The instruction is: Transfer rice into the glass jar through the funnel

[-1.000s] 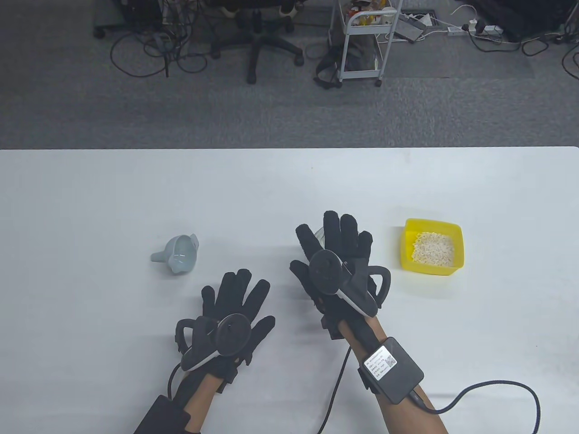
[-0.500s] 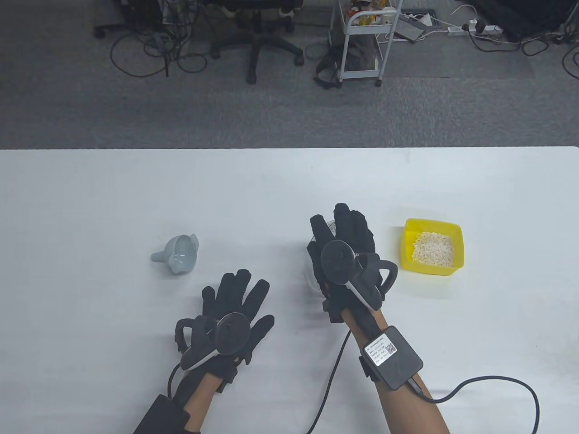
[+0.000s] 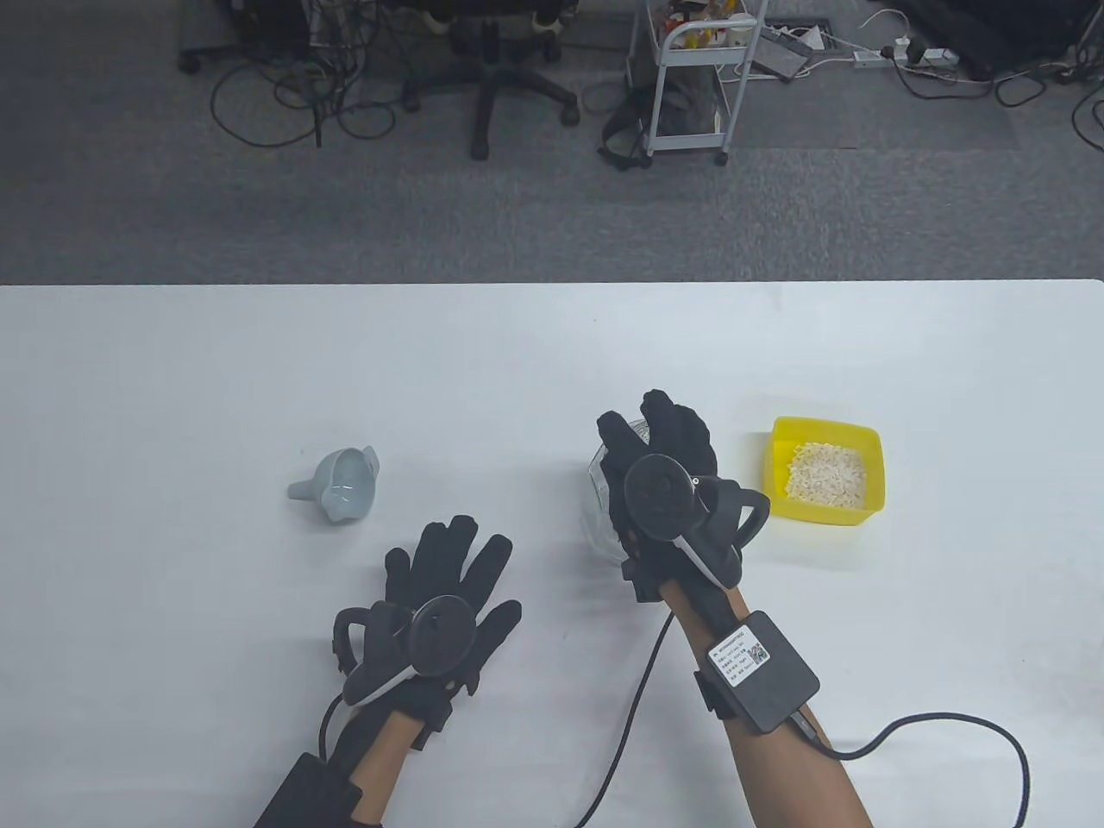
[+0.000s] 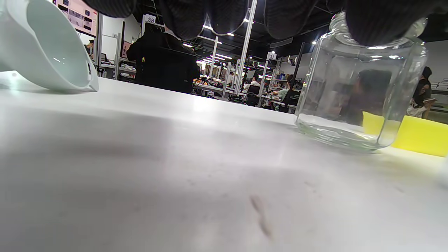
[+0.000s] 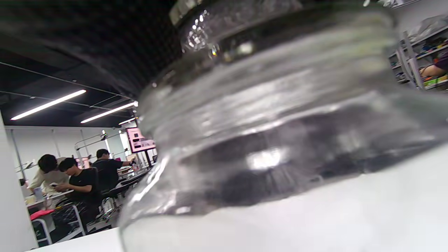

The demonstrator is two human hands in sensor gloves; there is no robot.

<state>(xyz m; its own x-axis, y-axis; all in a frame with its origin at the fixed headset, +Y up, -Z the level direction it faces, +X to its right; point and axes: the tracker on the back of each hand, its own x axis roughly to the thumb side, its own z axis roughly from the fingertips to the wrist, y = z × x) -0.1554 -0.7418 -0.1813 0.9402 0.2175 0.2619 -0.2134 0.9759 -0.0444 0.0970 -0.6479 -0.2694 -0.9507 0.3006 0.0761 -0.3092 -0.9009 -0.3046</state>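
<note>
**Inspector:** Your right hand [image 3: 668,483] was closed over the top of the glass jar [image 3: 601,504], fingers curled down around its mouth. In the left wrist view the jar [image 4: 357,87] stood upright on the surface [image 3: 552,362], with a dark fingertip covering part of its rim. The right wrist view showed only the jar's threaded neck [image 5: 266,105], very close and blurred, so I could not tell how firmly you held it.

**Operator:** And the left?

**Inspector:** Your left hand [image 3: 440,604] lay flat on the surface, palm down, fingers spread, gripping nothing. It sat at about eight o'clock from the jar, well apart from it.

**Operator:** Where was the funnel?

**Inspector:** The pale blue funnel [image 3: 338,485] lay tipped on its side at nine o'clock from the jar, spout toward the left edge. It sat at about eleven o'clock from your left hand, with neither hand touching it. The left wrist view caught its bowl [image 4: 45,52] at the far left.

**Operator:** The rice?

**Inspector:** The rice [image 3: 826,474] was in the yellow container [image 3: 826,431], just beside the jar at three o'clock. The container stood on the surface, with your right hand near it but not touching. Through the jar, the left wrist view showed its yellow wall [image 4: 416,134].
</note>
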